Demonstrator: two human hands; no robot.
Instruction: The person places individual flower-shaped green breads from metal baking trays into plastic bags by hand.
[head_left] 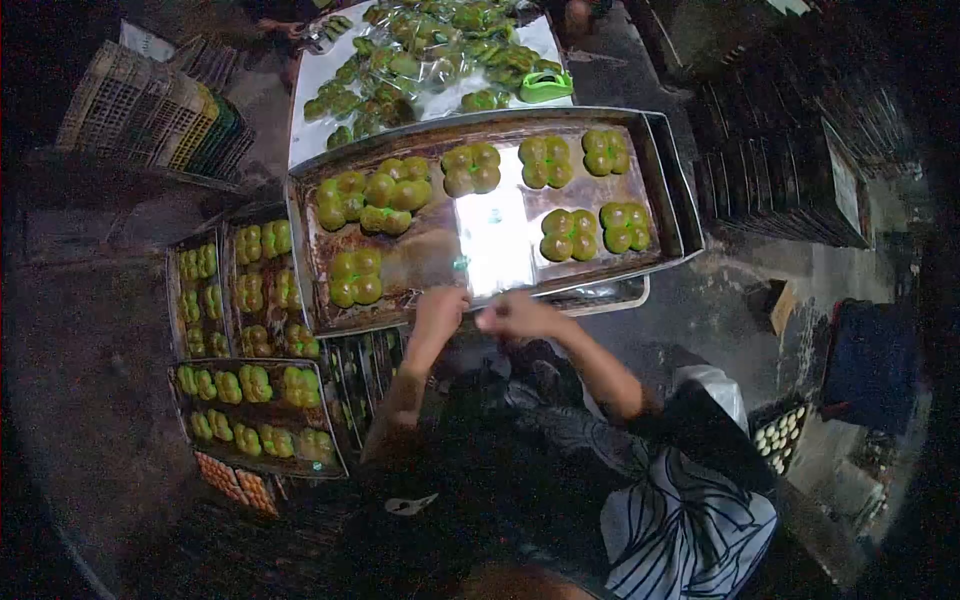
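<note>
A wide metal baking tray (400, 322) lies before me with several green four-lobed bread buns (568, 235) on it. Across its middle is a stack of clear plastic bags (497, 240), glaring white under the light. My left hand (440, 308) is closed at the tray's near edge, left of the bags, with a hazy blur just above it. My right hand (522, 316) is at the bags' near end, fingers curled and thumb toward the left hand, slightly smeared by motion. I cannot tell what is between the fingers.
Behind the tray, a white table (305, 135) bears bagged green buns (420, 60) and a green tape dispenser (545, 87). More trays of buns (255, 385) stand at left, plastic crates (150, 105) beyond. Stacked dark trays (780, 180) stand at right.
</note>
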